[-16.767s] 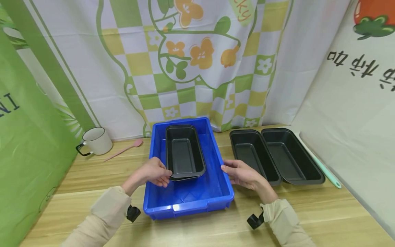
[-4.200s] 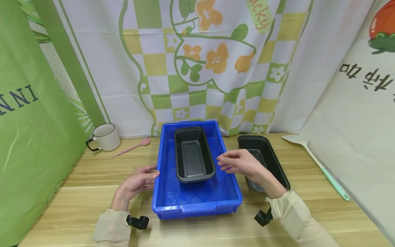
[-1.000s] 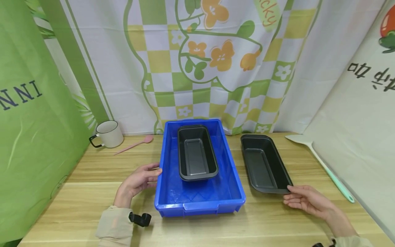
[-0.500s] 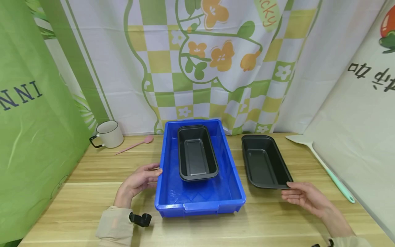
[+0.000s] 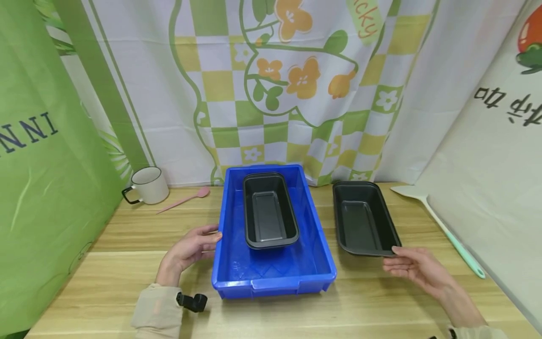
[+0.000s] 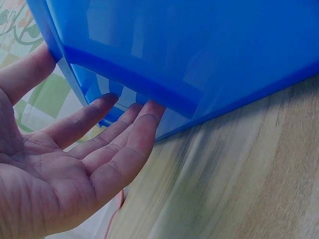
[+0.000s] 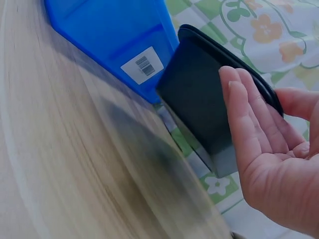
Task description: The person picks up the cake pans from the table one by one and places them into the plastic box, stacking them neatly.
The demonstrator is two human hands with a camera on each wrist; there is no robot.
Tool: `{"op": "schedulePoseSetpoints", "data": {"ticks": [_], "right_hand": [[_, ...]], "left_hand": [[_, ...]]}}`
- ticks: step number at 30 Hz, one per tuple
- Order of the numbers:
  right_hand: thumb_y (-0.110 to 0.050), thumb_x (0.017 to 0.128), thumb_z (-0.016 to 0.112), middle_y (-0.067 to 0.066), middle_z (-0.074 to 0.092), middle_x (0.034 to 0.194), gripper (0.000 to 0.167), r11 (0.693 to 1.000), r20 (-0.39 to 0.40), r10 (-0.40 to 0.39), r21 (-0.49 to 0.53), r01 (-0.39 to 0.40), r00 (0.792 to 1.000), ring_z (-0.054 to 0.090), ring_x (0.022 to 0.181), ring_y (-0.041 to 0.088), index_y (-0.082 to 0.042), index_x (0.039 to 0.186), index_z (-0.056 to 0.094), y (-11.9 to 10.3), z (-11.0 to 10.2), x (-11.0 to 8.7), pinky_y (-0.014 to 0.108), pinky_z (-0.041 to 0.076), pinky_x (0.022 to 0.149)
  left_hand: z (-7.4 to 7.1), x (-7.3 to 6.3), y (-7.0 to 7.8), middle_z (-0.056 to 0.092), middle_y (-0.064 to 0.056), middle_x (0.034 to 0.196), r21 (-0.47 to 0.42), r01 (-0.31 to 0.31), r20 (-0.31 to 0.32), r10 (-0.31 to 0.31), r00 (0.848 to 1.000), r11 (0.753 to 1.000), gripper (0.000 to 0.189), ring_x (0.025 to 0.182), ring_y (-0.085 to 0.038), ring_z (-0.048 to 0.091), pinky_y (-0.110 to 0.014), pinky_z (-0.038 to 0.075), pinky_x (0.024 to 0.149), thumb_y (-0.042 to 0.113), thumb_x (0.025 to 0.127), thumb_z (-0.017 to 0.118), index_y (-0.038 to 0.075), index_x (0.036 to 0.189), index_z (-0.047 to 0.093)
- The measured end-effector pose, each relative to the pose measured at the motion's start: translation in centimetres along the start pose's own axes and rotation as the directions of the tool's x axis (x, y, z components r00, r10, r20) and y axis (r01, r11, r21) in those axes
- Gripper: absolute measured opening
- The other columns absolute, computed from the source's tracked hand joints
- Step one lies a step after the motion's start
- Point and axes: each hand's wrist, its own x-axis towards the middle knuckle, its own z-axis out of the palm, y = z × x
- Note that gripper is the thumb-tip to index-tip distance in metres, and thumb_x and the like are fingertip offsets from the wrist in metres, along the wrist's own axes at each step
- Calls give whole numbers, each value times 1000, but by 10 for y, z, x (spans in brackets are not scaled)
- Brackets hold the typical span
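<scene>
A dark loaf pan (image 5: 364,223) on the right is pinched at its near right corner by my right hand (image 5: 423,273). The thumb lies over the rim and the fingers are under it. In the right wrist view, the underside of this loaf pan (image 7: 199,94) shows above the table, with a shadow below. My left hand (image 5: 188,252) holds the left side of the blue plastic bin (image 5: 271,285). Its thumb is on the rim and its fingertips reach the recess in the bin wall (image 6: 224,45). Inside the bin sits another dark loaf pan (image 5: 271,212), apparently nested on one beneath.
A white mug (image 5: 150,186) with a black handle stands at the back left, beside a pink spoon (image 5: 184,200). A spatula (image 5: 455,242) with a mint handle lies along the right wall. A patterned curtain (image 5: 296,117) hangs behind the table (image 5: 296,320).
Earlier, another loaf pan left the right side of the table. Over the last second, my right hand has raised the remaining pan's near end and shifted it slightly away. My left hand stays put.
</scene>
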Motion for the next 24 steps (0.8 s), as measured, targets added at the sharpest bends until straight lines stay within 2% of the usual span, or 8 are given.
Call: {"op": "schedulePoseSetpoints", "data": {"ticks": [7, 13, 24], "right_hand": [[1, 103, 27, 11, 72, 97, 46, 993, -47, -68, -100, 63, 997, 70, 90, 19, -4, 103, 73, -5, 12, 11, 28, 56, 78], [1, 103, 31, 10, 73, 94, 43, 980, -90, -126, -164, 110, 988, 71, 86, 19, -3, 99, 74, -10, 22, 23, 27, 56, 75], [1, 102, 33, 10, 73, 91, 41, 953, -100, -210, -243, 181, 973, 71, 83, 19, -1, 97, 74, -23, 40, 45, 27, 57, 71]], "left_hand": [[0, 0, 0, 64, -14, 118, 2, -5, 1, 5, 1000, 1000, 73, 105, -24, 64, -40, 51, 91, 17, 95, 58, -13, 146, 15], [0, -1, 0, 64, -14, 118, 3, -3, -4, 3, 1000, 1000, 73, 104, -23, 64, -40, 50, 91, 17, 95, 58, -13, 146, 15], [1, -1, 0, 65, -13, 117, 3, -2, 0, 2, 1000, 1000, 72, 103, -22, 65, -39, 50, 92, 16, 96, 57, -13, 146, 15]]}}
